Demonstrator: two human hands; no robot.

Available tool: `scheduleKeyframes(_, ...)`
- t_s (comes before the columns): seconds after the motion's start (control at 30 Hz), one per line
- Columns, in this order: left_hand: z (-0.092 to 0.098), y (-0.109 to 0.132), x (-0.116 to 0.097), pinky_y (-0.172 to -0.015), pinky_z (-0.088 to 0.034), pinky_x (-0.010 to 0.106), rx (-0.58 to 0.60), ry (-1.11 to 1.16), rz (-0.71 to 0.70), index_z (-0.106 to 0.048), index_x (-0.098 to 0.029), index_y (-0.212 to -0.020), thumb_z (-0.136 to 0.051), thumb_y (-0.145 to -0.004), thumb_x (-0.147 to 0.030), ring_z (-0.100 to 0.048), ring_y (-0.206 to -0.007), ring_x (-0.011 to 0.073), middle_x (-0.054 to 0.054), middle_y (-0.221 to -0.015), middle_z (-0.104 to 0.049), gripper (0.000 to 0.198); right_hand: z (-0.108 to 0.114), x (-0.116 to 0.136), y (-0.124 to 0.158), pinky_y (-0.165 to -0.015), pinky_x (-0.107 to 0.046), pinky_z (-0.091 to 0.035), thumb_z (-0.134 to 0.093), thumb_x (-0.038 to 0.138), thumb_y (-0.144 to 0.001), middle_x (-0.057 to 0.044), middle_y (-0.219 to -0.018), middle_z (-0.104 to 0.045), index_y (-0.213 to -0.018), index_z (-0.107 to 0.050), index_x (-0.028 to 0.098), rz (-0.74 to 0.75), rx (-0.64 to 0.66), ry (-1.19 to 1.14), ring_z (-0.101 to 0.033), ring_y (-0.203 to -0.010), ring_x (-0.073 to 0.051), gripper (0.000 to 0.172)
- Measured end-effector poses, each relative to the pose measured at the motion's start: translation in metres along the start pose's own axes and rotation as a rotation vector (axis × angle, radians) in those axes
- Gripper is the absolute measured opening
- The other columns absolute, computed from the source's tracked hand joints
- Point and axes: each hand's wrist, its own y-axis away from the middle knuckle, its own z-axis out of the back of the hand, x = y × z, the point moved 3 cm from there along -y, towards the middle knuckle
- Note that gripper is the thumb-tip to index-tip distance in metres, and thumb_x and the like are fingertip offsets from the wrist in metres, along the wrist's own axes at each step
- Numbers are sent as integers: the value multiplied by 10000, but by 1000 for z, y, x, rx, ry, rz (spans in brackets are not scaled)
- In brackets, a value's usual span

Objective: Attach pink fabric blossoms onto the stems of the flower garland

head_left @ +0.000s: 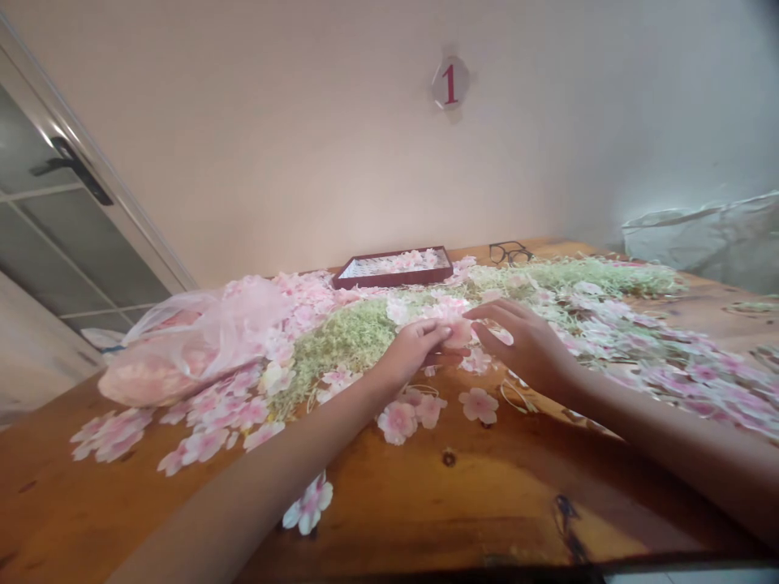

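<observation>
Near the middle of the table, my left hand (419, 347) pinches a pale pink petal piece (458, 333) between thumb and fingers. My right hand (523, 345) is just to its right, fingers apart, with the fingertips close to the piece; whether they touch it is unclear. Below the hands, pink and white fabric blossoms (398, 422) and a single blossom (479, 405) lie on the wood. A mound of light green stems (344, 337) sits left of my left hand. More blossoms on green strands (645, 349) spread out to the right.
The wooden table (450, 519) carries a filled clear plastic bag (182, 349) at left. A dark red tray (393, 278) with blossoms inside and eyeglasses (511, 253) sit at the back by the wall. A white sack (706, 243) stands at right; a door (79, 219) is at left.
</observation>
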Motion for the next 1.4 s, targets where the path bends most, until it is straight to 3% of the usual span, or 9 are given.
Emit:
scheduleKeyframes(0.07, -1, 1, -2, -742, -453, 312, -10, -50, -14, -518, -145, -772, -517, -731, -290, -590, -673, 124, 19, -765, -548, 150, -8, -2, 1, -595, -256, -405, -403, 380, -799, -31, -745, -600, -777, -566, 169, -182, 147, -135, -533, -674, -139, 268)
scheduleKeyframes(0.17, -2, 1, -3, -717, -463, 306, -50, -92, -19, -496, -157, -882, -515, -731, -272, -593, -658, 122, 45, -857, -560, 191, -16, 0, 3, -471, -228, -337, -363, 475, -784, 4, -554, -509, -587, -502, 174, -308, 291, -292, -465, -522, -110, 386)
scheduleKeyframes(0.5, 4, 0, 4, -636, -441, 296, -58, -324, -41, -429, -225, -1054, -481, -737, -403, -610, -708, 179, 67, -886, -589, 367, -16, -1, 3, -531, -251, -395, -444, 492, -731, -33, -671, -563, -679, -533, 160, -390, 193, -587, -518, -616, -141, 347)
scheduleKeyframes(0.7, 5, 1, 4, -625, -435, 282, -97, -420, -100, -460, -201, -897, -502, -705, -438, -576, -761, 173, 60, -885, -576, 307, -18, -4, 5, -611, -275, -428, -480, 462, -722, -55, -750, -608, -752, -557, 159, -424, 177, -627, -561, -700, -165, 315)
scheduleKeyframes(0.9, 11, -1, 3, -687, -417, 286, -168, -527, -226, -474, -162, -713, -499, -710, -407, -540, -747, 151, 31, -750, -550, 247, -18, -12, 2, -542, -248, -438, -493, 418, -728, -43, -727, -600, -754, -535, 164, -379, 204, -544, -566, -647, -146, 259)
scheduleKeyframes(1.07, 16, -4, 5, -667, -426, 282, -199, -462, -205, -491, -163, -756, -541, -677, -395, -544, -751, 154, 40, -785, -557, 250, -16, -7, 2, -628, -287, -422, -482, 289, -760, -43, -814, -579, -839, -571, 197, -52, 315, -178, -534, -711, -150, 150)
scheduleKeyframes(1.2, 18, -6, 9, -638, -437, 275, -234, -413, -136, -505, -161, -770, -557, -660, -407, -543, -775, 164, 53, -822, -569, 274, -25, -1, 8, -724, -329, -390, -465, 225, -776, -31, -835, -587, -809, -587, 206, 130, 410, -57, -511, -793, -167, 128)
scheduleKeyframes(1.3, 20, -6, 9, -664, -439, 282, -244, -392, -149, -520, -154, -770, -568, -650, -411, -538, -814, 173, 63, -841, -574, 288, -25, -1, 7, -736, -338, -387, -480, 218, -765, -17, -776, -605, -738, -588, 200, 83, 375, -58, -518, -784, -169, 113)
scheduleKeyframes(1.4, 19, -5, 8, -664, -445, 285, -234, -357, -138, -525, -145, -752, -573, -651, -400, -547, -761, 156, 56, -803, -570, 278, -15, -2, 3, -669, -280, -420, -489, 240, -761, -7, -778, -618, -766, -589, 203, -68, 226, -189, -542, -721, -139, 106)
